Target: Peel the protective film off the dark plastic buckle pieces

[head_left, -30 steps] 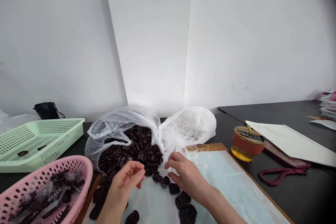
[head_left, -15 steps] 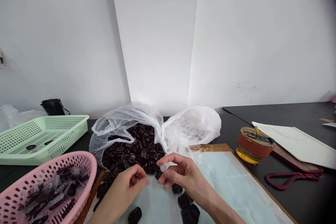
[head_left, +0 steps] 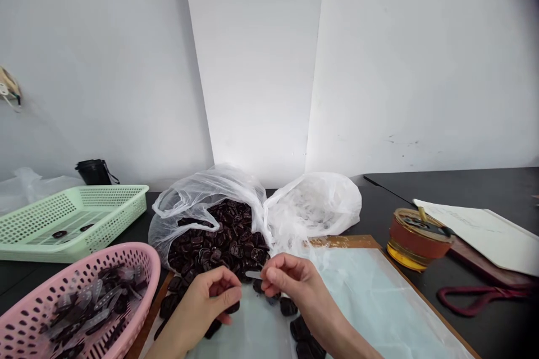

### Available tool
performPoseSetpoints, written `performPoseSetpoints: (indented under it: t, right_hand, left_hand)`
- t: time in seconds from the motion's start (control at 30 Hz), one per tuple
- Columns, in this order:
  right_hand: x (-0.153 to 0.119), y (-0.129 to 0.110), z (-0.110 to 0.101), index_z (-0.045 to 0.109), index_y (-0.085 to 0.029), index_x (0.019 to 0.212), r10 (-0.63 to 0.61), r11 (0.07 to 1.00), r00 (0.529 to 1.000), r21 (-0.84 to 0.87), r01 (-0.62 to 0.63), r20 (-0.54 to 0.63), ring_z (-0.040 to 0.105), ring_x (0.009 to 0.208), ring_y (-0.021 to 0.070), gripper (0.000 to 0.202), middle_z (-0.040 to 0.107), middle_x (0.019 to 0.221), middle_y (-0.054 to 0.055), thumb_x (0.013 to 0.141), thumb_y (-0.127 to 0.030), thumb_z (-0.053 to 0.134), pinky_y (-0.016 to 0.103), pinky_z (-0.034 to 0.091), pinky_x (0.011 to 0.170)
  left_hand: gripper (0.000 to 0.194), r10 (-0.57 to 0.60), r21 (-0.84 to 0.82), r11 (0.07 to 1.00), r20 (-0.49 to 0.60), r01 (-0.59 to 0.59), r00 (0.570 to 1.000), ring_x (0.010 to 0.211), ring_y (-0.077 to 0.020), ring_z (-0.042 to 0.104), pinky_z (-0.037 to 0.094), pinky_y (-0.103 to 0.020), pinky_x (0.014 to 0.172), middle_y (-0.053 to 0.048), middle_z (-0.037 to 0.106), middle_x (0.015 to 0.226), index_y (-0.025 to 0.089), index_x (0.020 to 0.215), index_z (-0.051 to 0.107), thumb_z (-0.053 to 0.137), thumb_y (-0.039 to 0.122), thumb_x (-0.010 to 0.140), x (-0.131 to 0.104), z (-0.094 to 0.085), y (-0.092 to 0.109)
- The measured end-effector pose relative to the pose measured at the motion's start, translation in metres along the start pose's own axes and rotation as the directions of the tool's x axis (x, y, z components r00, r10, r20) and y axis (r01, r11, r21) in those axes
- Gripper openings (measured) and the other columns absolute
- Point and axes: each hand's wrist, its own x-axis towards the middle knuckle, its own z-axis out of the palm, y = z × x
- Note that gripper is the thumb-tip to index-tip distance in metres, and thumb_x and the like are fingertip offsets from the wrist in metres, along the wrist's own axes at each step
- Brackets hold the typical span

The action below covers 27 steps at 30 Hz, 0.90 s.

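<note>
My left hand [head_left: 210, 303] is closed on a dark piece, part of which shows below the fingertips. Beside it on the right, my right hand [head_left: 297, 286] pinches a small translucent strip [head_left: 253, 274] that points left. Behind both hands, an open clear bag [head_left: 185, 202] spills many dark brown pieces [head_left: 231, 235]. To its right lies a white bag [head_left: 315, 205] of translucent bits. More dark pieces [head_left: 288, 307] rest on the pale blue sheet [head_left: 366, 286] around my hands.
A pink basket [head_left: 147, 269] of strips and dark pieces stands at left, with a green basket [head_left: 138, 199] and a black cup [head_left: 92, 172] behind. On the right are a round amber container [head_left: 419, 241], red-handled scissors [head_left: 471, 300] and papers [head_left: 480, 230].
My right hand has closed its fingers on a translucent strip. My left hand has closed on a dark piece. The view has shifted slightly to the left.
</note>
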Motion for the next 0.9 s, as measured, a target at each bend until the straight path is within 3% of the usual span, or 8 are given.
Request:
performPoseSetpoints:
  t: [0.07, 0.17, 0.33, 0.53, 0.9]
  right_hand:
    - [0.002, 0.002, 0.001, 0.070, -0.018, 0.080, 0.005, 1.000, 0.999, 0.023, -0.004, -0.033, 0.060, 0.060, 0.0126, 0.026, 0.069, 0.073, 0.000, 0.068, -0.035, 0.084, 0.025, 0.047, 0.061]
    - [0.003, 0.004, 0.002, 0.068, -0.021, 0.089, 0.000, 0.999, 1.000, 0.036, 0.001, -0.028, 0.062, 0.062, 0.0122, 0.031, 0.072, 0.086, 0.001, 0.066, -0.031, 0.086, 0.025, 0.048, 0.062]
    - [0.004, 0.011, 0.004, 0.070, -0.020, 0.085, 0.013, 1.000, 0.999, -0.014, -0.014, -0.047, 0.065, 0.065, 0.0158, 0.030, 0.073, 0.076, 0.002, 0.065, -0.036, 0.085, 0.027, 0.049, 0.064]
    - [0.008, 0.016, 0.007, 0.070, -0.017, 0.074, 0.007, 0.997, 0.991, -0.069, -0.016, -0.133, 0.058, 0.054, 0.0131, 0.033, 0.066, 0.057, 0.000, 0.063, -0.045, 0.084, 0.025, 0.046, 0.057]
    - [0.008, 0.020, 0.006, 0.067, -0.017, 0.071, -0.026, 0.986, 0.977, -0.167, -0.010, -0.210, 0.055, 0.051, 0.0127, 0.027, 0.062, 0.054, -0.001, 0.065, -0.039, 0.081, 0.024, 0.043, 0.052]
  left_hand:
    - [0.031, -0.001, -0.209, 0.978, -0.043, -0.008, 0.999, 0.063, -0.0125, 0.045, 0.048, -0.021, 0.053, 0.004, 0.047, 0.068, 0.017, 0.082, 0.070, 0.073, 0.047, 0.075, 0.001, 0.004, 0.002]
    - [0.029, -0.011, -0.457, 0.889, -0.076, -0.025, 0.997, 0.065, -0.0098, 0.051, 0.052, -0.019, 0.062, 0.003, 0.055, 0.073, 0.018, 0.084, 0.073, 0.081, 0.043, 0.071, 0.002, 0.007, 0.001]
    - [0.026, -0.052, -0.651, 0.759, -0.082, -0.014, 0.995, 0.073, -0.0116, 0.065, 0.056, -0.019, 0.071, 0.000, 0.068, 0.079, 0.018, 0.085, 0.077, 0.088, 0.030, 0.066, 0.004, 0.009, 0.000]
    - [0.028, -0.076, -0.699, 0.715, -0.058, 0.014, 0.995, 0.076, -0.0118, 0.069, 0.058, -0.019, 0.076, -0.001, 0.074, 0.084, 0.018, 0.089, 0.079, 0.089, 0.020, 0.064, 0.007, 0.014, -0.001]
    - [0.033, -0.073, -0.640, 0.769, -0.085, 0.002, 0.994, 0.079, -0.0159, 0.066, 0.057, -0.025, 0.076, -0.002, 0.073, 0.083, 0.020, 0.085, 0.080, 0.092, 0.028, 0.056, 0.004, 0.019, 0.004]
